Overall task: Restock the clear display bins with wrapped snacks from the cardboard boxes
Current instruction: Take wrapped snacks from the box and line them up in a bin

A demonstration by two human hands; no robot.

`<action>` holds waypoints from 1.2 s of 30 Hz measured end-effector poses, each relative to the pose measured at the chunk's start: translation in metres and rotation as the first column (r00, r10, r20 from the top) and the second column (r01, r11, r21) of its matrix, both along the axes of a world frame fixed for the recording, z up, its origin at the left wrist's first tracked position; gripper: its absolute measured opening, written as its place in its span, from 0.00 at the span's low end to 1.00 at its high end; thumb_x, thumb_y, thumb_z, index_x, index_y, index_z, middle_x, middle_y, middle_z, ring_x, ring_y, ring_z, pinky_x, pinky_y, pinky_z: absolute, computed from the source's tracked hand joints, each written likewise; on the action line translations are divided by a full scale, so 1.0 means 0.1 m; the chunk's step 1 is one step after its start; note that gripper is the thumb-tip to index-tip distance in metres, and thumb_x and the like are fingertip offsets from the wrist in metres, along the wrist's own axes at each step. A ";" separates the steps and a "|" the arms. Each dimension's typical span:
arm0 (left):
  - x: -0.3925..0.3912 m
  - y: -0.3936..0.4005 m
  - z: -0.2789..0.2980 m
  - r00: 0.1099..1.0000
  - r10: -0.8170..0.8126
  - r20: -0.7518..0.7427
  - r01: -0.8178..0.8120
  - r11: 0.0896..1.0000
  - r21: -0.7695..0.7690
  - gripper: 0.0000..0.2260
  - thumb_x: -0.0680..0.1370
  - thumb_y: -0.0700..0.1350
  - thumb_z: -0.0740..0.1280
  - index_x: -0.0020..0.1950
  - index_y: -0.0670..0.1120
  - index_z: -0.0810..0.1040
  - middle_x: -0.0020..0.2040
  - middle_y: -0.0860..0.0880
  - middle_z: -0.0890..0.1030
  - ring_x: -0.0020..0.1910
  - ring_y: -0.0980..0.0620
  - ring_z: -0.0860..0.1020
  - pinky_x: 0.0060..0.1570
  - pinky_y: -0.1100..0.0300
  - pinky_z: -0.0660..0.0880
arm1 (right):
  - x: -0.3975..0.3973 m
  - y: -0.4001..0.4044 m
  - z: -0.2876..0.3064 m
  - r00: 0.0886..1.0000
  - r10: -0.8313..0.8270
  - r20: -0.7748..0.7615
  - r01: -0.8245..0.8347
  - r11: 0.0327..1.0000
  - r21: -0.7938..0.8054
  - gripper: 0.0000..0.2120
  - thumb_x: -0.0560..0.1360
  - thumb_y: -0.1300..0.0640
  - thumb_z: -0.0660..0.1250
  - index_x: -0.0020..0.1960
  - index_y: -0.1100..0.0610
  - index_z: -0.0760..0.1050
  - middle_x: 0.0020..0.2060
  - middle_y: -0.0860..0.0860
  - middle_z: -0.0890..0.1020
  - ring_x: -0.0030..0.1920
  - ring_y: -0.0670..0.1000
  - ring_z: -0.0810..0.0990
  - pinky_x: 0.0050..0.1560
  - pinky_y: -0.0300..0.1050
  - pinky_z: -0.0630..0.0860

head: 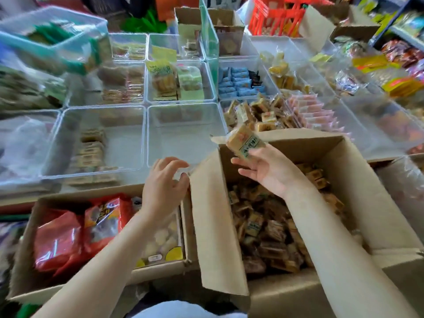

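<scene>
Right now, what we see, line by line:

Right hand: our right hand [263,166] holds one wrapped snack [246,141] above the far left corner of the big cardboard box [358,171]; the thumb pins it on top while the other fingers lie almost straight beneath it.

Left hand: our left hand [164,182] hovers with loosely curled fingers and holds nothing; its fingertips are near the upright box flap [215,226], and we cannot tell whether they touch it.

Big box: it is open and heaped with small brown wrapped snacks [270,230] of the same kind.

Second box: left of the flap, a lower cardboard box [23,255] holds red foil bags [75,235] and a clear pack of pale round biscuits [160,239].

Nearest bin: the clear display bin [183,131] just beyond our left hand looks nearly bare.

Bin to its right: another clear bin [223,111] is piled with matching brown snacks [261,113], beside a row of pink packets [314,113].

Bin to its left: a short stack of tan packets [91,148] stands inside.

Farther bins: blue packets [238,84] and yellow-labelled packs [163,81]; the rest is blurred.
</scene>
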State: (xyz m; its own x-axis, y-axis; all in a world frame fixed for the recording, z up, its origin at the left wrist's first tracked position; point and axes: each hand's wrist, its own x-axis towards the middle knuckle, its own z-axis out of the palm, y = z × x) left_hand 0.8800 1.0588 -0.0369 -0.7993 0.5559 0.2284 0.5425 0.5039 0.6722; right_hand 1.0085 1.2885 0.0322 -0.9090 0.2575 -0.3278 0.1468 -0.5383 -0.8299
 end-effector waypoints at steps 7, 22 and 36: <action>-1.56 -1.11 -0.51 0.992 0.115 -0.045 -0.123 0.937 -0.327 0.14 0.75 0.47 0.66 0.55 0.41 0.82 0.56 0.41 0.80 0.57 0.36 0.76 0.56 0.44 0.76 | -1.59 -1.02 -0.27 0.945 0.148 0.290 -0.213 0.954 0.209 0.07 0.79 0.56 0.68 0.55 0.58 0.76 0.42 0.55 0.83 0.39 0.50 0.82 0.33 0.39 0.70; -3.09 -2.34 -1.32 0.982 0.183 -0.043 -0.175 0.807 -0.565 0.39 0.74 0.65 0.47 0.83 0.49 0.50 0.82 0.39 0.43 0.81 0.43 0.40 0.79 0.45 0.46 | -3.86 -2.32 -1.82 0.803 0.003 0.596 -0.595 -0.012 0.803 0.17 0.77 0.59 0.66 0.65 0.50 0.75 0.58 0.53 0.78 0.59 0.58 0.76 0.54 0.50 0.75; -3.11 -2.34 -1.36 0.985 0.162 -0.050 -0.161 0.800 -0.578 0.37 0.75 0.63 0.47 0.83 0.50 0.52 0.82 0.39 0.42 0.81 0.41 0.39 0.78 0.43 0.49 | -4.34 -2.76 -2.33 0.678 0.001 0.735 -0.718 0.213 0.662 0.12 0.80 0.50 0.66 0.59 0.52 0.84 0.55 0.51 0.85 0.57 0.55 0.81 0.57 0.46 0.76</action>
State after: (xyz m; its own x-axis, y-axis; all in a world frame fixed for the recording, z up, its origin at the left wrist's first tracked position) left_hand 0.5688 0.8247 -0.1728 -0.8895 0.4468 -0.0952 0.4174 0.8795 0.2285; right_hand 0.5746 1.0128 -0.2003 -0.7501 0.3744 -0.5451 0.6157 0.6962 -0.3690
